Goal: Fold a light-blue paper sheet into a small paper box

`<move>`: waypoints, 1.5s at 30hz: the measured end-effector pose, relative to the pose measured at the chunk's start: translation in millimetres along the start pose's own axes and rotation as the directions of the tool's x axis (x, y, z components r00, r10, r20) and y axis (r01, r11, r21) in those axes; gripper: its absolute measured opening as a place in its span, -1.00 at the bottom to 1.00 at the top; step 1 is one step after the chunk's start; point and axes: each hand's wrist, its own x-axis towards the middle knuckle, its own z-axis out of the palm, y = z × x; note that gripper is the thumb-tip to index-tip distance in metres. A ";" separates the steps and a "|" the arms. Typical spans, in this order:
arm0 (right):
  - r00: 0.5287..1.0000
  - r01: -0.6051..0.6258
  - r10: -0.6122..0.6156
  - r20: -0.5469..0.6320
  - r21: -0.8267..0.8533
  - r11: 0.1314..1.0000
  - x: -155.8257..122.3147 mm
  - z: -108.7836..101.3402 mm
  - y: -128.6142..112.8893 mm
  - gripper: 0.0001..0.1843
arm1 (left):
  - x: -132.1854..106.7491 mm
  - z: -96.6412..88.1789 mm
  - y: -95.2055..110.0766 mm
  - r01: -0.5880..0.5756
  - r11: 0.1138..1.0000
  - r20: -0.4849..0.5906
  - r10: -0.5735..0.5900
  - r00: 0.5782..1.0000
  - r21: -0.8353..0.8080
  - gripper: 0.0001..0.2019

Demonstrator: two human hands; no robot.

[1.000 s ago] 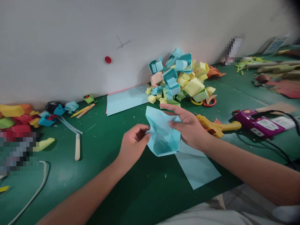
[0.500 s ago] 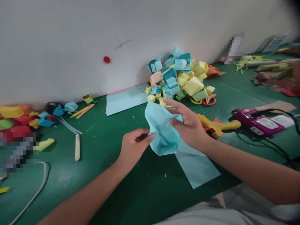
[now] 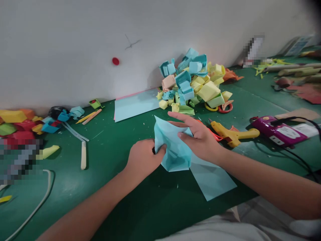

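Between my hands is a light blue folded paper (image 3: 173, 147), creased and shaped like a small pouch with a flat lower end. My left hand (image 3: 144, 154) pinches its left edge, thumb on the near face and the other fingers curled behind. On its upper right side, my right hand (image 3: 198, 135) grips it between the thumb and the fingers; the index finger stretches out past the top edge. Under my right hand, a flat light blue paper sheet (image 3: 213, 179) lies on the green table (image 3: 155, 214), partly covered.
A yellow glue gun (image 3: 233, 134) and scissors (image 3: 225, 107) lie right of my hands, near a purple power strip (image 3: 278, 130) with a black cord. Folded paper pieces (image 3: 185, 83) pile against the wall. More coloured paper shapes (image 3: 20, 122) and a wooden stick (image 3: 83, 155) are at left.
My left fingers have curled in further behind the paper's left edge, and its top left corner now stands out as a point. My right hand keeps its hold.
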 end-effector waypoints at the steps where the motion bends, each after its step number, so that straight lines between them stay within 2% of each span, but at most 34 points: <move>1: 1.000 -0.006 0.006 -0.015 -0.020 1.000 0.3 -0.6 -0.3 -0.35 | -0.9 -0.4 0.4 0.009 1.000 0.019 -0.009 1.000 -0.011 -0.56; 5: 0.997 -0.034 0.026 -0.075 -0.100 0.994 1.9 -3.4 -2.4 -0.34 | -4.6 1.2 1.2 -0.023 0.998 0.063 0.026 0.998 -0.060 -0.73; 8: 0.995 -0.035 0.022 -0.099 -0.131 0.991 2.4 -4.6 -2.9 -0.34 | -4.8 3.6 0.4 -0.042 0.997 -0.022 0.041 0.999 -0.060 -0.82; 10: 0.994 -0.033 0.019 -0.107 -0.130 0.991 2.5 -4.5 -2.4 -0.34 | -4.2 4.3 -1.0 -0.058 0.997 -0.073 0.054 0.996 -0.043 -0.80; 12: 0.994 -0.032 0.020 -0.106 -0.110 0.993 2.3 -3.7 -1.9 -0.34 | -4.3 4.2 -2.3 -0.118 0.993 -0.107 0.115 0.988 -0.017 -0.75; 14: 0.995 -0.044 0.038 -0.092 -0.060 0.997 1.9 -2.2 -2.2 -0.33 | -5.2 3.7 -3.0 -0.225 0.974 -0.160 0.223 0.961 0.011 -0.74; 17: 0.996 -0.078 0.080 -0.028 0.056 0.995 0.6 0.2 -4.1 -0.34 | -6.4 3.1 -3.7 -0.372 0.928 -0.240 0.369 0.898 0.032 -0.75; 20: 0.992 -0.104 0.094 0.079 0.130 0.986 -1.0 0.8 -5.2 -0.37 | -5.3 3.5 -6.2 -0.428 0.904 -0.260 0.418 0.870 0.022 -0.72; 23: 0.987 -0.096 0.077 0.142 0.133 0.986 -1.1 -1.0 -3.5 -0.41 | -2.2 3.5 -10.3 -0.388 0.921 -0.237 0.369 0.899 -0.040 -0.74; 27: 0.988 -0.082 0.065 0.141 0.117 0.990 1.4 -4.0 -0.2 -0.47 | 3.9 1.2 -14.0 -0.206 0.949 -0.156 0.172 0.973 -0.237 -0.77; 30: 0.988 -0.086 0.066 0.139 0.142 0.986 2.8 -4.5 -0.1 -0.50 | 10.5 0.3 -16.8 -0.018 0.914 -0.090 -0.020 0.996 -0.404 -0.71; 32: 0.982 -0.119 0.089 0.165 0.181 0.976 3.0 -3.6 -1.0 -0.52 | 14.6 0.6 -18.8 0.052 0.863 -0.044 -0.085 0.995 -0.503 -0.68; 35: 0.968 -0.189 0.143 0.206 0.229 0.955 3.2 -0.8 -2.0 -0.52 | 17.2 0.2 -18.9 0.070 0.827 0.026 -0.067 0.997 -0.559 -0.67; 38: 0.966 -0.223 0.193 0.175 0.176 0.959 4.2 2.4 -2.2 -0.55 | 15.6 -1.9 -13.7 0.056 0.885 0.075 -0.024 0.997 -0.463 -0.73; 41: 0.973 -0.213 0.204 0.109 0.075 0.974 5.2 3.9 -2.0 -0.66 | 13.1 -3.3 -8.7 0.038 0.918 0.097 0.000 0.995 -0.394 -0.77; 45: 0.986 -0.150 0.148 0.080 0.027 0.988 5.6 2.4 -1.3 -0.73 | 12.2 -3.4 -9.6 0.015 0.867 0.135 0.060 0.989 -0.497 -0.75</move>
